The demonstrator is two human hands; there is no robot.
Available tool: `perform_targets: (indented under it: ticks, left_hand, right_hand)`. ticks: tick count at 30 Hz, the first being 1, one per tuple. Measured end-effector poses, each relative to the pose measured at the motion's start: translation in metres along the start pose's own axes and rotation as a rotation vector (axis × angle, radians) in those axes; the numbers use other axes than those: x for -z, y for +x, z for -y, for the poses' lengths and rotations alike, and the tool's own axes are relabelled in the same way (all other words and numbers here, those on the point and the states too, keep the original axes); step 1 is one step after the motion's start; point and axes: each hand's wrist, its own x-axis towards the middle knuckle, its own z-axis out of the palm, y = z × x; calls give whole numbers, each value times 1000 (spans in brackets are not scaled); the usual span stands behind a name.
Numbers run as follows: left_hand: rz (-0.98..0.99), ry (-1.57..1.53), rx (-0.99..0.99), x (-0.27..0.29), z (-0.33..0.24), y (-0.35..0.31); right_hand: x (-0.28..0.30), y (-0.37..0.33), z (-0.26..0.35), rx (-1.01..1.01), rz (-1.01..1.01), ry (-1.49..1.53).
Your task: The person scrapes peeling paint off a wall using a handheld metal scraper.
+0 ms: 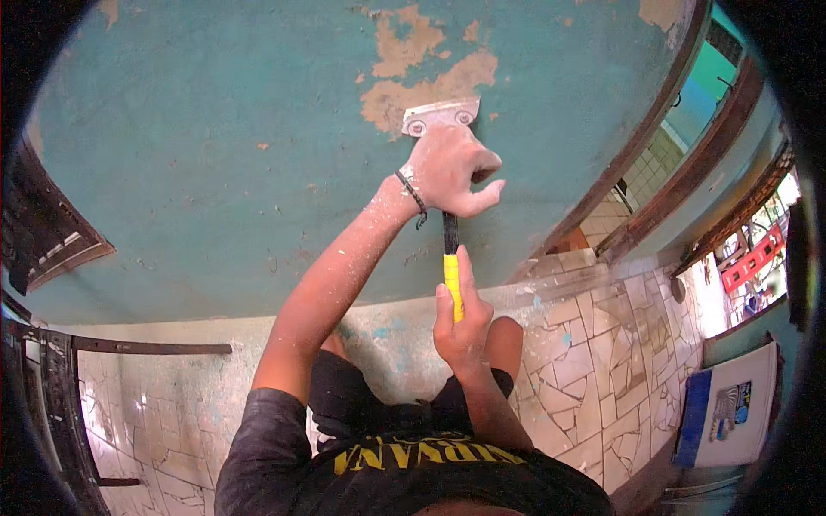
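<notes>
A long-handled wall scraper [453, 277] stands against the teal painted wall [241, 172]. Its wide pale blade [441, 113] touches the wall at the lower edge of a bare tan patch [430, 89], where paint is gone. My left hand [454, 169], dusted white and with a dark bracelet at the wrist, is closed over the scraper just behind the blade. Lower down, my right hand [465, 331] grips the yellow end of the handle, thumb and forefinger lying along it. Between the hands a black stretch of the shaft shows.
Paint flakes lie along the wall's foot, on an irregular stone-tile floor [572, 370]. To the right are a wooden door frame [688, 163] and a white and blue box [727, 408]. Dark wooden furniture [52, 378] stands at the left.
</notes>
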Motion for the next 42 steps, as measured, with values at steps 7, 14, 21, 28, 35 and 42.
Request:
perform_targets:
  ticks: [7,14,21,28,35,42]
  left_hand:
    - [34,-12,51,24,9,26]
    - [127,-52,38,5,5,-8]
    - [35,20,-81,43,23,31]
    - [50,-2,-53,14,18,5]
    - [289,30,23,-69,9,-99]
    - [77,130,-123,-32,21,-11]
  right_hand:
    - [25,34,29,20,69,-70]
    - [2,-1,7,-50,43,-3]
    - [-8,43,17,53,-37,49]
    - [-25,16,-5,30,-58,10]
    - [-79,-88,-101,-128,0,21]
    - [-54,-10,-75,-10,-129,0]
